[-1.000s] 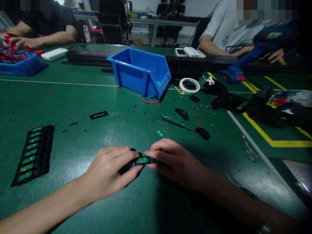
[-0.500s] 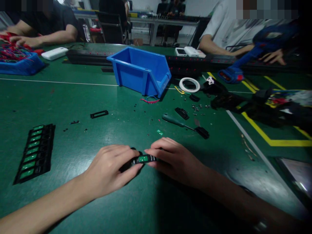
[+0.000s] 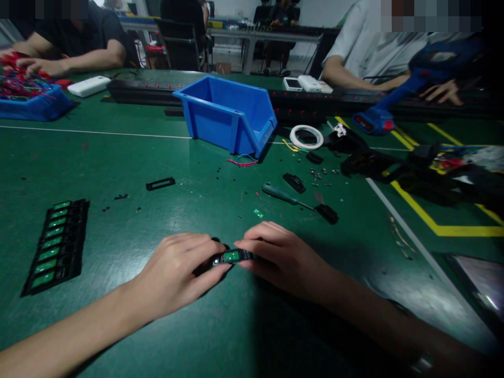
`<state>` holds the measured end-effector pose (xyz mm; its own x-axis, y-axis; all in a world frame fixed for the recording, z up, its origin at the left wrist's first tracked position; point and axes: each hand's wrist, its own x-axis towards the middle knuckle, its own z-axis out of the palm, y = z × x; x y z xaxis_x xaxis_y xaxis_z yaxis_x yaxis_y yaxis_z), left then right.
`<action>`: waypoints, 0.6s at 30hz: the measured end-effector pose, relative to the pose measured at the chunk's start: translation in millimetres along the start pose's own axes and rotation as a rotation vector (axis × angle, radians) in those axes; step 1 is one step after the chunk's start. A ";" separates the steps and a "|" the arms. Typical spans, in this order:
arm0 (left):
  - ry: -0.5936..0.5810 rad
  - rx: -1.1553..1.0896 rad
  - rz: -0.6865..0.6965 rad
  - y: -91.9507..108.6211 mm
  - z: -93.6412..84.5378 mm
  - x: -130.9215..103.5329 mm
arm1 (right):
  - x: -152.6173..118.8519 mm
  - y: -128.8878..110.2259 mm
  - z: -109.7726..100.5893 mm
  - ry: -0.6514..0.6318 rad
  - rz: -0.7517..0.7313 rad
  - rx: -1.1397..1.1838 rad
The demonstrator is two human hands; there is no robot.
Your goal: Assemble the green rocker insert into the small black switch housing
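On green tabletop (image 3: pixel 118 152), head view: black module with green circuit board (image 3: pixel 232 256), left end pinched by left hand (image 3: pixel 177 275), right end between fingertips of right hand (image 3: pixel 283 257). Screwdriver (image 3: pixel 279 194) beyond right hand; blue bin (image 3: pixel 214 123) farther back.

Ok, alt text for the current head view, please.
A person's left hand and right hand hold a small black-and-green part between them at a green table. A row of similar parts lies to the left; a screwdriver and a blue bin sit beyond the hands.
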<state>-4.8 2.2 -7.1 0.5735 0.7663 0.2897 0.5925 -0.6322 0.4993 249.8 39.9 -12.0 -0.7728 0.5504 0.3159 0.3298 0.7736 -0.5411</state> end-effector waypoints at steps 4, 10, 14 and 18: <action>-0.019 -0.009 -0.013 0.3 -1.0 0.7 | 0.2 0.0 0.1 0.001 0.005 -0.001; -0.064 -0.011 -0.013 -0.3 -1.5 0.4 | -0.5 0.5 0.8 -0.013 0.010 -0.018; -0.069 -0.013 -0.017 -0.2 -1.7 1.5 | -0.4 0.0 0.6 -0.020 0.009 -0.016; -0.069 -0.016 -0.015 0.5 -1.7 1.7 | 0.1 0.1 0.9 -0.007 0.015 0.000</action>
<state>-4.5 3.3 -5.0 0.6027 0.7655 0.2254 0.5922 -0.6184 0.5167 249.2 39.7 -12.7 -0.7716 0.5594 0.3027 0.3412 0.7657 -0.5453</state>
